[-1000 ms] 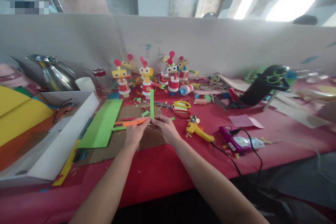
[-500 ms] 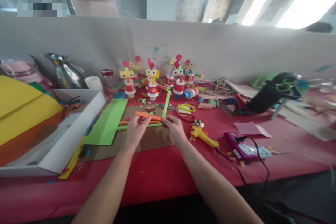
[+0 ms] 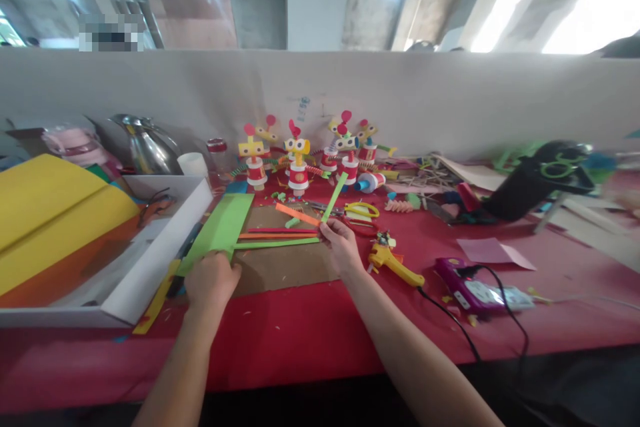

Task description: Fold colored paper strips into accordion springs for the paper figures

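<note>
With my right hand (image 3: 343, 248), I am pinching an orange paper strip (image 3: 297, 213) and a short green paper strip (image 3: 335, 196) where their ends are meeting. The two strips are sticking up and out from my fingertips like a V, above the brown cardboard (image 3: 285, 271). My left hand (image 3: 213, 283) is touching the near end of the big green paper sheet (image 3: 225, 219). Its fingers are bending, but I cannot tell if they are gripping the sheet. A long green strip (image 3: 280, 243) and a thin red strip (image 3: 280, 231) are lying on the cardboard, pointing toward my right hand. The scissors (image 3: 363, 210) are lying past that hand, and the yellow glue gun (image 3: 397, 269) is resting to the right of it on the red table (image 3: 300, 340). Paper cup figures (image 3: 299, 177) are standing in a bunch at the back. A white box (image 3: 163, 247) is sitting on my left side.
</note>
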`<state>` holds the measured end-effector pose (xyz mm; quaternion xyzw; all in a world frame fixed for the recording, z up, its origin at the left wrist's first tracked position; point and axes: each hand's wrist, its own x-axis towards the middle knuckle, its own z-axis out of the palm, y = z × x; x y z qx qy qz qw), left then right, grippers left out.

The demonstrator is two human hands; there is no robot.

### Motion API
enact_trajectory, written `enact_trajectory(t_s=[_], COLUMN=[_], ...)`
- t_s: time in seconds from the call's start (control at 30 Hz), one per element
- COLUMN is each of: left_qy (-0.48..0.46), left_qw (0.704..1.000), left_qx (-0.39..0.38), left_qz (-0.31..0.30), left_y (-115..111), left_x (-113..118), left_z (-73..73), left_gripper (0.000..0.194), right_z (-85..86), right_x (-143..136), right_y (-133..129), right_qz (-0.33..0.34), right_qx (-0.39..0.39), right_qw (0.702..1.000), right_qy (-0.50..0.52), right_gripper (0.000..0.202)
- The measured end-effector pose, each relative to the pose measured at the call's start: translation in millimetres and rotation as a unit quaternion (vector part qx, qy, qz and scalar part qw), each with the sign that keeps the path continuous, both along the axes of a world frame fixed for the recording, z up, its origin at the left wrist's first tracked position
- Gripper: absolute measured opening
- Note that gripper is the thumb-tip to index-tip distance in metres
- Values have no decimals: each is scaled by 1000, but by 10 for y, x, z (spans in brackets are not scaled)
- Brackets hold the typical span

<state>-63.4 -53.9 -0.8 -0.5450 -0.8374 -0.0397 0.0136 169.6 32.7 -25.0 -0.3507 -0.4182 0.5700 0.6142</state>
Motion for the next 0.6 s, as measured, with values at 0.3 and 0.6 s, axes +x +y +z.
enact_trajectory(t_s=[0.3,0.6], left_qy=[44,28], left_qw=[998,999], left_qx=[43,12], left_qz=[-24,-18], left_y=[-48,-81], left_x=[-69,35], left_z=[-51,-91], left_gripper=[41,34], right_z=[6,-16], right_x=[-7,-7], right_y=[-4,12], right_qz=[9,7], right_qx=[1,3], right_qw=[1000,1000], right_qy=[6,6], right_gripper=[24,23])
